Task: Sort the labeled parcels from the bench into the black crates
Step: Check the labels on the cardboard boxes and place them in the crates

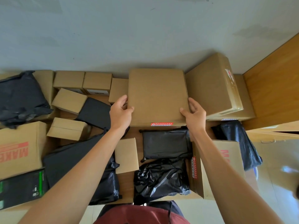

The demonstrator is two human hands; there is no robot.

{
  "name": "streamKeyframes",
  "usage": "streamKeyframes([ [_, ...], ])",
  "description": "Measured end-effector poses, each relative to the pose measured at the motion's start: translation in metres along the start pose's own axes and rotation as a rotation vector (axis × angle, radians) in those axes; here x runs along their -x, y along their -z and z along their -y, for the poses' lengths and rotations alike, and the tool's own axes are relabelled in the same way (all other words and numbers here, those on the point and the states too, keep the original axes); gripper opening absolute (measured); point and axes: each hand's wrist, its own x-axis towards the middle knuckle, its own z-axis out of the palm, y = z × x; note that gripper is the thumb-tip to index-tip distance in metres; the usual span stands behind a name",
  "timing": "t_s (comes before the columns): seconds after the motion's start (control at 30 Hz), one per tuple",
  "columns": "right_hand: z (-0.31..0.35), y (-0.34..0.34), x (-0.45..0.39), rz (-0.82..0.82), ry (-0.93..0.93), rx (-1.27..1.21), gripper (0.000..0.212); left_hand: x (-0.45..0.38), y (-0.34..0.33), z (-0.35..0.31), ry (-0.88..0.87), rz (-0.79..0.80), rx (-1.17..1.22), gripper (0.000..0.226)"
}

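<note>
Two hands hold the flat square cardboard box [157, 96] at the back of the bench [127, 180], close to the grey wall [129, 29]. Your left hand [120, 113] grips its left edge, thumb on top and fingers curled round the side; your right hand [195, 114] grips the right edge the same way. A red-and-white label [161, 124] shows on the box's near edge. Just in front of it lies a flat black bag [165, 145], and nearer you a crumpled black bag [161, 178]. Right of the box stands a tall cardboard box [212, 84], tilted, touching its corner. To the left sit several small cardboard boxes [69, 101], with a big black bag [21, 97] at the far left. A small box [126, 155] lies between your forearms. A printed carton [17, 151] rests at the near left.
</note>
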Motion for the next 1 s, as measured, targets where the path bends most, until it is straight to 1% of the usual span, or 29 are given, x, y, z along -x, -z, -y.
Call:
streamKeyframes([
  [0.1, 0.009, 0.003, 0.012, -0.022, 0.033, -0.06, 0.063, 0.005, 0.01, -0.008, -0.041, 0.005, 0.029, 0.061],
  [0.23, 0.025, 0.004, 0.027, -0.031, 0.123, -0.048, 0.066, 0.013, 0.025, -0.02, -0.103, 0.019, 0.04, 0.058],
  [0.3, 0.032, 0.003, 0.035, -0.027, 0.109, -0.097, 0.069, 0.016, 0.031, -0.025, -0.129, 0.02, 0.048, 0.056],
  [0.33, 0.034, 0.002, 0.037, -0.02, 0.075, -0.134, 0.067, 0.018, 0.035, -0.028, -0.14, 0.025, 0.047, 0.055],
  [0.43, 0.04, 0.0, 0.042, 0.065, 0.031, -0.143, 0.041, 0.021, 0.045, -0.031, -0.178, 0.037, 0.038, 0.054],
  [0.47, 0.042, -0.001, 0.046, 0.086, 0.036, -0.146, 0.04, 0.022, 0.049, -0.032, -0.186, 0.04, 0.032, 0.054],
  [0.57, 0.051, -0.004, 0.056, 0.106, 0.03, -0.224, 0.057, 0.022, 0.062, -0.032, -0.185, 0.035, 0.043, 0.054],
  [0.67, 0.058, -0.006, 0.066, 0.158, 0.056, -0.289, 0.068, 0.024, 0.073, -0.034, -0.166, 0.011, 0.118, 0.048],
  [0.77, 0.066, -0.008, 0.076, 0.214, 0.117, -0.285, 0.067, 0.023, 0.083, -0.035, -0.133, -0.019, 0.156, 0.034],
  [0.8, 0.067, -0.009, 0.078, 0.236, 0.143, -0.266, 0.07, 0.023, 0.085, -0.035, -0.119, -0.024, 0.165, 0.031],
  [0.83, 0.069, -0.008, 0.081, 0.261, 0.168, -0.234, 0.078, 0.023, 0.087, -0.036, -0.106, -0.029, 0.174, 0.032],
  [0.87, 0.071, -0.008, 0.083, 0.283, 0.192, -0.187, 0.088, 0.024, 0.089, -0.037, -0.095, -0.034, 0.18, 0.036],
  [0.9, 0.074, -0.008, 0.086, 0.297, 0.218, -0.127, 0.093, 0.026, 0.09, -0.038, -0.081, -0.036, 0.186, 0.042],
  [0.93, 0.074, -0.008, 0.087, 0.297, 0.246, -0.07, 0.091, 0.026, 0.091, -0.038, -0.069, -0.035, 0.193, 0.05],
  [1.0, 0.073, -0.008, 0.088, 0.261, 0.299, -0.003, 0.082, 0.026, 0.092, -0.038, -0.053, -0.022, 0.201, 0.068],
])
